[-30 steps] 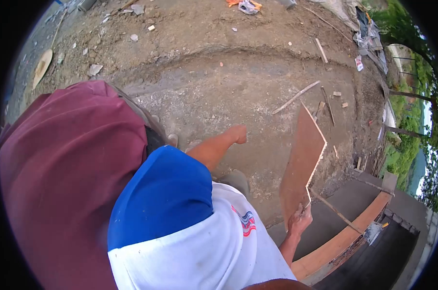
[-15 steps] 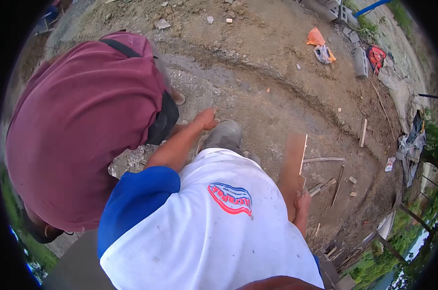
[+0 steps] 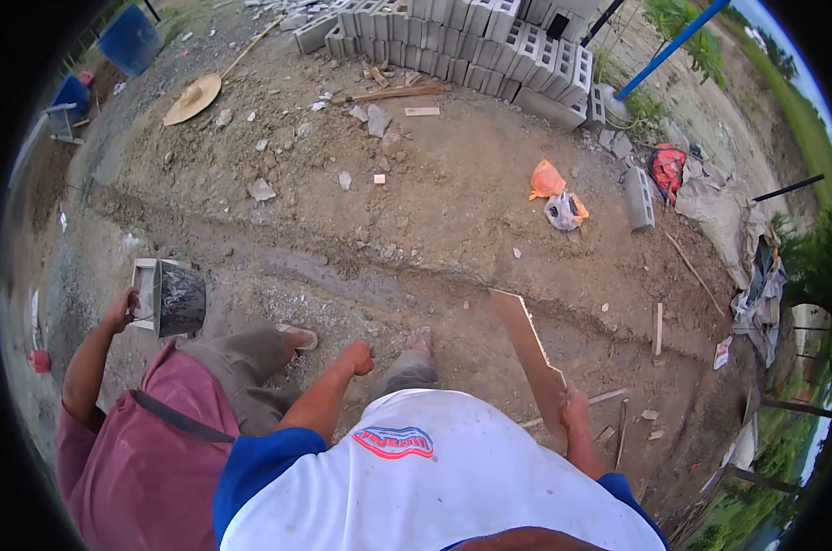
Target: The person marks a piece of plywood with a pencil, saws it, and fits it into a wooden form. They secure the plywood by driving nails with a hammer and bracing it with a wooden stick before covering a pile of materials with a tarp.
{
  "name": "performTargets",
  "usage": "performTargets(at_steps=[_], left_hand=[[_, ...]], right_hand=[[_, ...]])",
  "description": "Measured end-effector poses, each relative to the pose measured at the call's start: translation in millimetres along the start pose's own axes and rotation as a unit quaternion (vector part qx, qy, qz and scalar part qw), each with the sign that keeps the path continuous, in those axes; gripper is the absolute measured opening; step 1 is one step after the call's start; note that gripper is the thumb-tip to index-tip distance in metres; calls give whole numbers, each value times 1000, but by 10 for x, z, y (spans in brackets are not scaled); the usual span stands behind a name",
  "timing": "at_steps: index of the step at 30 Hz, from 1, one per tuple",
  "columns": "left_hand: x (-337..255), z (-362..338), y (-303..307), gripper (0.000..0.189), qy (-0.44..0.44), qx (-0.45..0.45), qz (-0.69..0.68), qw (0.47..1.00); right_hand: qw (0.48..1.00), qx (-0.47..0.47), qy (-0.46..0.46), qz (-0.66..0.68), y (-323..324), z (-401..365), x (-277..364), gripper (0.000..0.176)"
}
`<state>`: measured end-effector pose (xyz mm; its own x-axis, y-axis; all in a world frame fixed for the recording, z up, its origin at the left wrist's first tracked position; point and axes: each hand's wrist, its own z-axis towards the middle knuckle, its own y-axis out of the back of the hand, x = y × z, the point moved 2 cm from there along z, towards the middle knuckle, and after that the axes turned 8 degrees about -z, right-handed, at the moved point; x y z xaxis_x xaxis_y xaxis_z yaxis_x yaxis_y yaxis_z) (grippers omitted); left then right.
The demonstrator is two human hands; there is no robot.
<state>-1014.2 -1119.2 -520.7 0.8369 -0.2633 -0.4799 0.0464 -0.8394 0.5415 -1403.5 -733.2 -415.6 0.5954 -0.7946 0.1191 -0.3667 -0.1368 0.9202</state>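
My right hand (image 3: 575, 410) is closed round the lower edge of a long brown board (image 3: 529, 354), which points up and to the left over the dirt. On the other side of my body, my left hand (image 3: 357, 357) hangs in front of me with its fingers curled; whatever they hold, if anything, is hidden. A co-worker in a maroon shirt (image 3: 158, 459) is bent over at the left. The co-worker's hand (image 3: 120, 310) is at a light frame beside a dark bucket (image 3: 182, 298).
Grey hollow blocks (image 3: 471, 41) are stacked at the top. A shallow trench (image 3: 315, 268) crosses the dirt. An orange bag (image 3: 546, 180), a single block (image 3: 638, 198) and wood scraps (image 3: 657, 329) lie at the right. A straw hat (image 3: 193, 99) lies at the upper left.
The view has shifted, bringing the block stack and bucket into sight. The co-worker appears lower at the left. The board's far end has swung left in my right hand.
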Motion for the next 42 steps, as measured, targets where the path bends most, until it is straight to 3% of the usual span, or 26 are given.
performTargets(at_steps=[4,7,10,14,17,22,25,31,34,36,39,42], left_hand=[[-548,872,1168,27,-60,-65,-25,996],[-976,1584,1995,24,-114,-64,-38,991],[-1473,2313,2609,24,-121,-72,-91,986],[-2182,3083,3341,24,-115,-68,-59,989],[-2399,3367,3905,26,-80,-38,-50,995],[-2769,3775,5084,37,-46,-77,-50,995],[-3350,4148,6177,41,-84,-169,-53,980],[-4108,6077,8285,37,-203,-277,-41,938],[-4367,7324,9293,29,-250,-299,14,921],[-4539,8102,9946,29,-227,-275,45,933],[-4605,9230,10647,31,-191,-317,97,924],[-4597,10138,11059,45,-229,-409,169,867]], right_hand=[[1000,-6,-23,-18,740,890,124,27],[1000,-14,-2,-14,1104,1706,282,23],[999,-20,23,-7,1257,2692,366,20],[999,16,51,-9,1430,4237,569,22],[998,41,43,0,1761,5295,944,22],[986,22,164,2,2930,6698,1664,24],[978,11,206,-10,3755,7335,2221,23],[969,0,241,-54,5012,8260,3441,18],[967,5,243,-76,5232,8865,4026,18],[965,28,240,-102,5343,9444,4479,18],[956,102,238,-138,5468,10142,5125,18],[956,118,238,-127,5819,10653,5723,18]])
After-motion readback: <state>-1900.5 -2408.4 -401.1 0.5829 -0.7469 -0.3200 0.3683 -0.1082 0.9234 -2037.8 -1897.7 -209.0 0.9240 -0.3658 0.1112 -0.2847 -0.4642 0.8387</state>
